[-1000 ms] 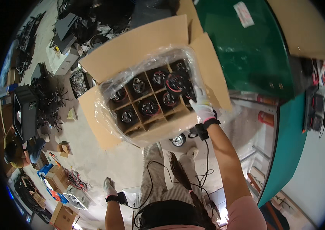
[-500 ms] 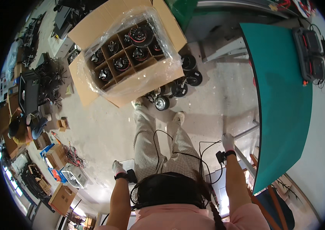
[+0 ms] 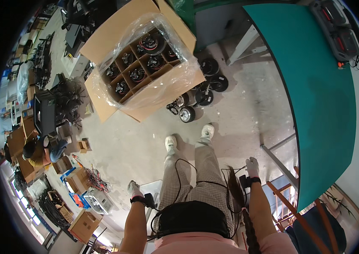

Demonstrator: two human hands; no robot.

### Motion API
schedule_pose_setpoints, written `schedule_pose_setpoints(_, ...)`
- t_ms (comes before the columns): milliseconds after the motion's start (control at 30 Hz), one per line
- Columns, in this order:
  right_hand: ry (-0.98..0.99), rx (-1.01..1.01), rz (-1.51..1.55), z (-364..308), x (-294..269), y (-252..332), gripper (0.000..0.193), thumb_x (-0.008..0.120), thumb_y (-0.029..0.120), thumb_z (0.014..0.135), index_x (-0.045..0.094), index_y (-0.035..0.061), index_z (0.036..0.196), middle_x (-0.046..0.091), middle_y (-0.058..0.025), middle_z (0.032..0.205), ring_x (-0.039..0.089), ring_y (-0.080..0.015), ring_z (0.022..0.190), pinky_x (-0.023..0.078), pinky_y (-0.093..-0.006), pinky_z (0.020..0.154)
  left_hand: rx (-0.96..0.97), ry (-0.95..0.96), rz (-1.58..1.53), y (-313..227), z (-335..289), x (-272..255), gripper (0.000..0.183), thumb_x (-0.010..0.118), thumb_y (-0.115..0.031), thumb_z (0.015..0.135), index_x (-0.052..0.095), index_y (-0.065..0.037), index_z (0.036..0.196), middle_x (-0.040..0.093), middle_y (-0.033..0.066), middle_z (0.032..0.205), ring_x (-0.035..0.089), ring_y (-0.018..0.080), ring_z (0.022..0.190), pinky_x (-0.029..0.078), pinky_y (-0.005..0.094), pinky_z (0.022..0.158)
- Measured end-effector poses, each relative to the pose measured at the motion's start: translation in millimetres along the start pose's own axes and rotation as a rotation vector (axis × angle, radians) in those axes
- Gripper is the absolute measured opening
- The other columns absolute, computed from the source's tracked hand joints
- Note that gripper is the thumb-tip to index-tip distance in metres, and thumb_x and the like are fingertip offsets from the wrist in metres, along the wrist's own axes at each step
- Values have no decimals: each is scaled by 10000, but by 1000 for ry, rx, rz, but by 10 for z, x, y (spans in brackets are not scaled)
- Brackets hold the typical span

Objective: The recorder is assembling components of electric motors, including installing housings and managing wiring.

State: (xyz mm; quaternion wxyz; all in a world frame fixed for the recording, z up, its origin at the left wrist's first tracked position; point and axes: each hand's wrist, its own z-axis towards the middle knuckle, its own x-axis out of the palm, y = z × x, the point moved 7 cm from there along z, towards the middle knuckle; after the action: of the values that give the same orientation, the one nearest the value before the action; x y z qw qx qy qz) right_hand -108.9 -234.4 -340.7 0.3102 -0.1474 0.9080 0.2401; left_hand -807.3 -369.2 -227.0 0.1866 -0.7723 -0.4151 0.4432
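My left hand (image 3: 134, 189), in a pale glove with a black device strapped at the wrist, hangs beside my left thigh. It holds nothing, its fingers loosely bent and slightly apart. My right hand (image 3: 252, 167), gloved the same way, hangs out from my right side near the metal table leg (image 3: 280, 167). Its fingers are a little spread, and no object shows in it. Ahead on the floor stands an open cardboard box (image 3: 162, 95) with a plastic liner. Cardboard dividers inside form compartments with black wheel-like motors (image 3: 138, 74) and their cables.
Several black wheels (image 3: 205, 98) lie on the floor beside the box's right corner. A green-topped table (image 3: 315, 97) runs along my right, carrying a black-grey case (image 3: 336, 36). At far left a person (image 3: 39, 152) sits among cartons. Black cables (image 3: 209, 182) loop across my legs.
My feet are now farther from the box, and the gap of floor between us has grown. Both hands still hang at my sides with nothing in them.
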Motion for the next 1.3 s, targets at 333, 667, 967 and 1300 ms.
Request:
schedule_pose_setpoints(333, -9, -139, -10, 79, 1008, 747, 367, 609, 286, 787, 568, 90, 1095, 630, -124, 1028, 595, -296, 970, 486, -399, 808, 16, 107, 114, -396, 742, 104, 147, 499, -37, 759, 584, -80, 871, 525, 14, 709, 432, 94, 508, 407, 219, 475)
schedule_pose_setpoints(667, 376, 269, 1347, -262, 3826, 2202, 261, 524, 196, 932, 516, 82, 1167, 594, -65, 913, 616, -217, 686, 536, -326, 567, 69, 358, 128, -1778, 2417, 840, 190, 560, -133, 860, 600, -79, 1037, 626, 39, 929, 582, 130, 745, 512, 244, 670)
schedule_pose_setpoints(967, 337, 539, 1445, -40, 5700, 2645, 429, 575, 337, 882, 498, 27, 1169, 550, -109, 1084, 566, -238, 960, 517, -405, 784, -144, 775, -25, -2298, 1889, 2488, 161, 523, -105, 915, 576, -32, 1047, 629, 79, 986, 602, 163, 810, 532, 263, 719)
schedule_pose_setpoints(1300, -13, 667, 2053, 901, 6219, 2574, 321, 408, 349, 956, 563, 67, 969, 606, -44, 961, 556, -229, 908, 470, -387, 792, -331, 877, 107, -1931, 1150, 3342, 153, 554, -113, 896, 582, -37, 1025, 612, 75, 1003, 588, 178, 836, 508, 274, 708)
